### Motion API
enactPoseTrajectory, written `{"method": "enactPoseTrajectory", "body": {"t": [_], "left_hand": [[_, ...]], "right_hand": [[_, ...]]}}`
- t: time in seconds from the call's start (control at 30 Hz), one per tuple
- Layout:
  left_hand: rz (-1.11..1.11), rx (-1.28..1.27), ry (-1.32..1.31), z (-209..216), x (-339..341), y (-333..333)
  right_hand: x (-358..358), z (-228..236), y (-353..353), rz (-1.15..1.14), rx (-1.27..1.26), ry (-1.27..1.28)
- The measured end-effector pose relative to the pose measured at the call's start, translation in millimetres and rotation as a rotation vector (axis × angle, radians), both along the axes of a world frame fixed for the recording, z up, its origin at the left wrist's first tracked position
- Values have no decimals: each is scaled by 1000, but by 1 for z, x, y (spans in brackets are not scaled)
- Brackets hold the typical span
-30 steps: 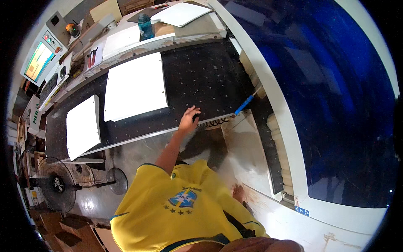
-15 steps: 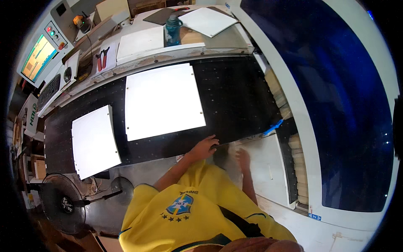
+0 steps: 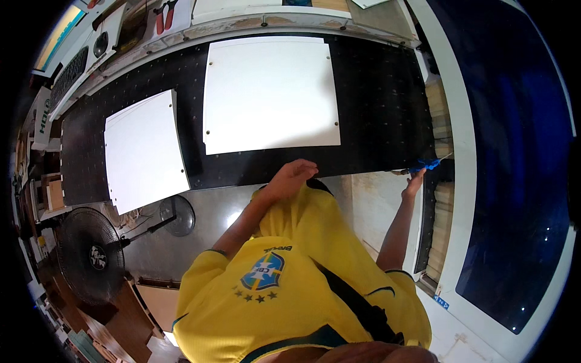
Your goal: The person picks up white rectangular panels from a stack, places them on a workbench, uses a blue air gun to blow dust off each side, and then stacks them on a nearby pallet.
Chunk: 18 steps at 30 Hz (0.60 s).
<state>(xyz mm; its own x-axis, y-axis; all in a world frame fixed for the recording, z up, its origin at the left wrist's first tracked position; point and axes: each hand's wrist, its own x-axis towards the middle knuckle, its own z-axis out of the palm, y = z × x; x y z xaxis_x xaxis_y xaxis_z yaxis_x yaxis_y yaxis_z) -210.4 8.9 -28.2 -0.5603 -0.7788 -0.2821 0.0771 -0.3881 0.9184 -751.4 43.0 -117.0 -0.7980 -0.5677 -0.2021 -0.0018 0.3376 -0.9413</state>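
My left hand (image 3: 295,175) rests by the front edge of the black worktable (image 3: 381,115), its fingers loosely stretched and nothing held. Just beyond it lies a large white panel stack (image 3: 272,94) with dark round holes near its edges. Farther left, a smaller white panel stack (image 3: 145,151) overhangs the table's front edge. My right hand (image 3: 415,183) is stretched out to the table's right front corner. Its fingers close on a blue air blow gun (image 3: 428,164) with a thin nozzle; the tool partly hides the fingertips.
A machine with a dark blue window (image 3: 514,139) rises on the right. Red-handled pliers (image 3: 163,17) lie beyond the table, near a keyboard (image 3: 69,75) and mouse (image 3: 101,43). A black fan (image 3: 92,256) stands at lower left. A pale board (image 3: 384,206) sits below the right corner.
My right hand has moved outward and forward to the blue air blow gun. My left hand has come back slightly from the table edge. The view has shifted down and left.
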Motion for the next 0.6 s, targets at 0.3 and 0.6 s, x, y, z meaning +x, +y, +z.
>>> {"method": "enactPoseTrajectory", "body": {"t": [0.3, 0.6], "left_hand": [[225, 218, 64, 20, 6, -23], [319, 262, 22, 30, -1, -16]], "right_hand": [[-30, 9, -14, 74, 66, 174], [150, 145, -5, 412, -245, -498]]}}
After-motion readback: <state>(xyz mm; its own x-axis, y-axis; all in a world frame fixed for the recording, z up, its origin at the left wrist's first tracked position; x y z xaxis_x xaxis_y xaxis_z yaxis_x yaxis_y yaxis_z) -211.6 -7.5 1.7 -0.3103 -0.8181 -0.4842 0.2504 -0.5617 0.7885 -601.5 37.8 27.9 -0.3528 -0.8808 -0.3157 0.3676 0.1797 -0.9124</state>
